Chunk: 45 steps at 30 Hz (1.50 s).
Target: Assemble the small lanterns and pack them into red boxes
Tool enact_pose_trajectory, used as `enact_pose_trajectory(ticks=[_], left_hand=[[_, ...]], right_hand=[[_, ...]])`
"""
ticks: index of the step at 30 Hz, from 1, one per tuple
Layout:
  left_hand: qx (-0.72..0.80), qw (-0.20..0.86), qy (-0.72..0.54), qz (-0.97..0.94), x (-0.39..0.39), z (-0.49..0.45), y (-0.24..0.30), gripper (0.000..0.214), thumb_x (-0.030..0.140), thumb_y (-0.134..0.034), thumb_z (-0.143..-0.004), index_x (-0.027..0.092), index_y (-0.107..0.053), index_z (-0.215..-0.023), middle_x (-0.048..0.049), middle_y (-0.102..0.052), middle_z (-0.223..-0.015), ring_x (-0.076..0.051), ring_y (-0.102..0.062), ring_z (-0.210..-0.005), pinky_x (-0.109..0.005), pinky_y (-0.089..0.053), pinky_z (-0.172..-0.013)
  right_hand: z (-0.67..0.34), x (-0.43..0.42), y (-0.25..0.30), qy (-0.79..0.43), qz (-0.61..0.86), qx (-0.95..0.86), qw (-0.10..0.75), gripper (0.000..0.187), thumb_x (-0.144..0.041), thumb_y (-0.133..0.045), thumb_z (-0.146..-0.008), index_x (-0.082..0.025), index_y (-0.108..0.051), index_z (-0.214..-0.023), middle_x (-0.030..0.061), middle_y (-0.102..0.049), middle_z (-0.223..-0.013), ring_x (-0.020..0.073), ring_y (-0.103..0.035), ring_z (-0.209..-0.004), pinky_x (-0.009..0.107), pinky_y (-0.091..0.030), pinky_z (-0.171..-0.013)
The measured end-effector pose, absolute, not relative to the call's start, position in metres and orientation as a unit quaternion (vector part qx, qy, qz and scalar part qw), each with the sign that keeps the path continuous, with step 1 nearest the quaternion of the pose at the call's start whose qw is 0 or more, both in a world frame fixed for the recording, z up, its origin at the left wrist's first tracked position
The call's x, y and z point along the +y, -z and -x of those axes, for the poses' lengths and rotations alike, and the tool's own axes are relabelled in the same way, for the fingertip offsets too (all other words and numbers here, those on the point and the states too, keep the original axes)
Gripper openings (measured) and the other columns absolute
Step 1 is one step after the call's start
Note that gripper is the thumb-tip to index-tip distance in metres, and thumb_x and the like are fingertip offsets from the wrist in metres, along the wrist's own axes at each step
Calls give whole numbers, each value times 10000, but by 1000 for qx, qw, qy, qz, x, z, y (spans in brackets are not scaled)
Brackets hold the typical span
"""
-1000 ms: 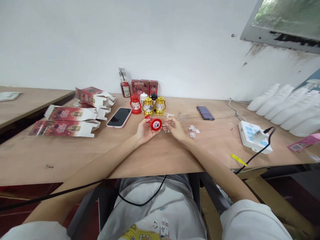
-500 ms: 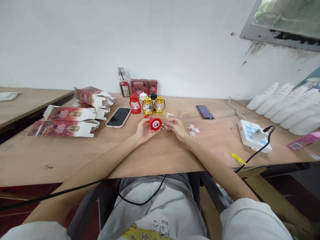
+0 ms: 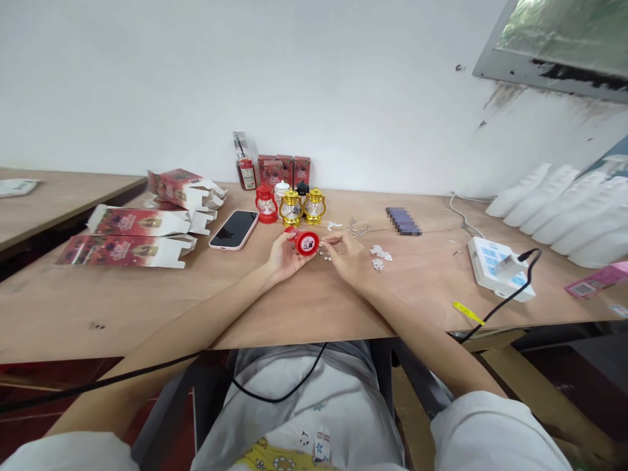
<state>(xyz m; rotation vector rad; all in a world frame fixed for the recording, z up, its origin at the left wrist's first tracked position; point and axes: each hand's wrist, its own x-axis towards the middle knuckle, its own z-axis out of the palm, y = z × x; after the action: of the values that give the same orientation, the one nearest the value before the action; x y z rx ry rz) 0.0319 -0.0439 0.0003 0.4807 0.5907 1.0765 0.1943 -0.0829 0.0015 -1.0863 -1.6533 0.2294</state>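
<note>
My left hand (image 3: 283,261) is wrapped round a small red lantern (image 3: 301,250), tipped so that its round base faces me. Inside the base rim shows a white patch with dark and red marks. Close to the rim, the thumb and fingers of my right hand (image 3: 349,259) are pinched together; whatever lies between them is too small to make out. Tiny shiny pieces (image 3: 326,257) are scattered on the table between my hands. White cut pieces (image 3: 380,252) lie right of my right hand, and small metal parts (image 3: 358,229) lie beyond it.
Two gold lanterns (image 3: 291,210) stand behind my hands with a red lantern (image 3: 265,206), a white one and a black one. A phone (image 3: 234,230) and flattened printed boxes (image 3: 130,252) lie left. A power strip (image 3: 498,267) with a black cable is on the right.
My right hand has moved slightly left, and its pinched fingertips are now nearer the red lantern's base. The left hand keeps its hold on the lantern.
</note>
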Motion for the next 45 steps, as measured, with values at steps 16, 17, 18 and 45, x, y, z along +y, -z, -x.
enact_pose_trajectory(ticks=[16,17,18,45], left_hand=[[267,796,-498,-216,-52,-44,4,145,157,-507,-799,136,-587,-919,-47,-657,-756,-144,-646,-655,-283,-587,-639],[269,795,-498,-216,-52,-44,4,141,165,-502,-808,132,-587,-915,-48,-655,-752,-143,-645,-650,-279,-586,-636],[273,795,-497,-216,-52,-44,4,139,173,-495,-817,128,-587,-912,-49,-653,-750,-141,-644,-644,-275,-585,-633],[313,767,-533,-172,-45,-35,-6,182,224,-473,-837,128,-557,-967,-97,-659,-897,-211,-683,-832,-295,-599,-689]], right_hand=[[-191,-75,8,31,407,-775,483,183,-250,-495,-917,-215,-657,-839,54,-707,-882,180,-638,-903,338,-493,-859],[-191,-74,9,29,409,-778,476,186,-245,-492,-917,-218,-661,-846,56,-705,-898,182,-635,-916,344,-490,-866],[-191,-73,9,27,410,-782,469,190,-240,-487,-918,-221,-664,-852,57,-703,-914,183,-633,-929,350,-487,-873],[-210,-51,12,5,505,-838,207,258,-145,-515,-859,-180,-524,-1114,80,-714,-1016,256,-578,-1057,395,-396,-883]])
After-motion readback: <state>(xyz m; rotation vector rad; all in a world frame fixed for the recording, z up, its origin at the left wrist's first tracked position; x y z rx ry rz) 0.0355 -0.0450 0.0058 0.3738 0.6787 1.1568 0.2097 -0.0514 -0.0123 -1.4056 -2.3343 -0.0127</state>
